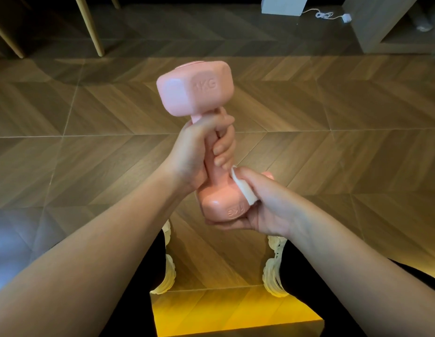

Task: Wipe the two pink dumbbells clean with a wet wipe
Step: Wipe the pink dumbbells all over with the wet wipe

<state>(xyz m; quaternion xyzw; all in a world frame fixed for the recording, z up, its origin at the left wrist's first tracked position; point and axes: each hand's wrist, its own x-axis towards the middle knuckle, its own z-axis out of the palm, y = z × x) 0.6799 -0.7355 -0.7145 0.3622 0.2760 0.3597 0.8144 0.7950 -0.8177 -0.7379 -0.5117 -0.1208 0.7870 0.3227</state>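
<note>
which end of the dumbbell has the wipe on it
The lower end: the right hand holds the white wipe against it. The upper end is bare, above the left hand gripping the handle.

Dumbbell (195, 88) held upright in mid-air, off the floor (333, 117); bare floor spreads wide to its left, right and beyond, so either side is open to approach. Handle taken up by left hand (194, 152); lower head enclosed by right hand (265, 203) with wipe (243, 190). Below: shoes (168, 271) and dark-clad legs, a strip of floor between them. Far edge: slanted wooden legs (90, 25) at left, white box (284, 6), loose cable (325, 15), cabinet (381, 23) at right
</note>
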